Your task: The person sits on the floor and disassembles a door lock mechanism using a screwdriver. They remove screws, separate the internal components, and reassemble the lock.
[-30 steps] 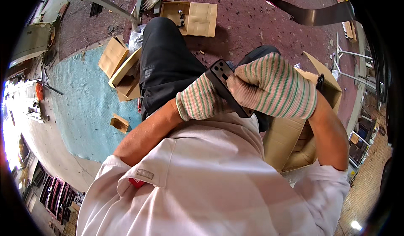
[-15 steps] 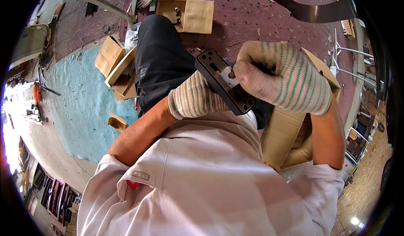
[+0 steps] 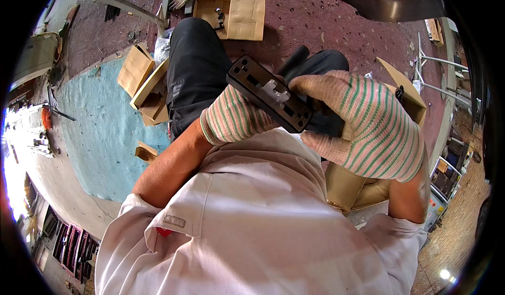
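My left hand [image 3: 239, 115], in a white knit glove with green and reddish stripes, grips a black oblong housing [image 3: 294, 117] from below and tilts it over my lap. Holes and slots show on the housing's upturned face. At its middle sits a pale, notched metal plate [image 3: 275, 92]. A rounded black bar [image 3: 295, 58] juts out behind the housing; where it joins is hidden. My right hand [image 3: 368, 124], in a matching glove, is open just right of the housing, with thumb and fingers apart and nothing visible between them. Its fingertips come close to the housing's edge.
Beyond my knees lies an open cardboard box [image 3: 246, 18] holding small black parts. A larger carton [image 3: 344, 185] stands under my right arm. More cardboard [image 3: 138, 74] leans left of my leg on a blue mat [image 3: 94, 132]. A dark curved strip [image 3: 400, 8] hangs at upper right.
My right hand has drawn back from the metal plate and spread its fingers, moving right and lower. The housing in my left hand has shifted slightly left, and the black bar behind it now shows.
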Demonstrator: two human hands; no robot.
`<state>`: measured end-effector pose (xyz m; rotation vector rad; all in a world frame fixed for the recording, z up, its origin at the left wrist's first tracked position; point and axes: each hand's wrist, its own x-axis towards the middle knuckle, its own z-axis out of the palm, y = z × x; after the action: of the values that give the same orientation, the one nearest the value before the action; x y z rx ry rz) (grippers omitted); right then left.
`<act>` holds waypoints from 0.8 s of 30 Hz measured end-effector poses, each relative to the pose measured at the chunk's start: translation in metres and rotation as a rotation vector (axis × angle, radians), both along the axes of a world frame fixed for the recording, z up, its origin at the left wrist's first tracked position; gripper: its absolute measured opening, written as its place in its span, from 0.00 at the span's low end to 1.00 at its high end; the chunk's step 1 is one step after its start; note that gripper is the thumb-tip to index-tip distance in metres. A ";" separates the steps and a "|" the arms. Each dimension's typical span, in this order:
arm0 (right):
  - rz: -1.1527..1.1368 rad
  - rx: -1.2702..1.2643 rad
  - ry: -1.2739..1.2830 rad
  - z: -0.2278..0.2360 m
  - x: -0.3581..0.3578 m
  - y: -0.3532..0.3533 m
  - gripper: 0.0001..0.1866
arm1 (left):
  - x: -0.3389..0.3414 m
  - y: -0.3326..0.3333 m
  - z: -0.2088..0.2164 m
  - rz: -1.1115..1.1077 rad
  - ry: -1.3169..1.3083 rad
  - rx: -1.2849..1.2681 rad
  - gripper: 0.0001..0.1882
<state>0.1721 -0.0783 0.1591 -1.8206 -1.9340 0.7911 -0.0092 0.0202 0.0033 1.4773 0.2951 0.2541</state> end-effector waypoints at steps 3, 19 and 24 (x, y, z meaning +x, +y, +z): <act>0.044 -0.057 -0.059 -0.005 0.008 -0.001 0.28 | -0.001 0.002 -0.003 0.000 -0.075 0.352 0.20; 0.122 0.059 -0.042 0.000 0.003 0.005 0.28 | -0.005 0.006 -0.022 -0.116 -0.046 -0.092 0.17; 0.126 0.100 -0.018 -0.003 0.003 0.005 0.29 | 0.003 0.008 0.007 -0.081 0.004 0.069 0.18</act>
<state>0.1750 -0.0733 0.1559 -1.6668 -2.0774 0.7053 -0.0062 0.0284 0.0108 1.5548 0.2311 0.1977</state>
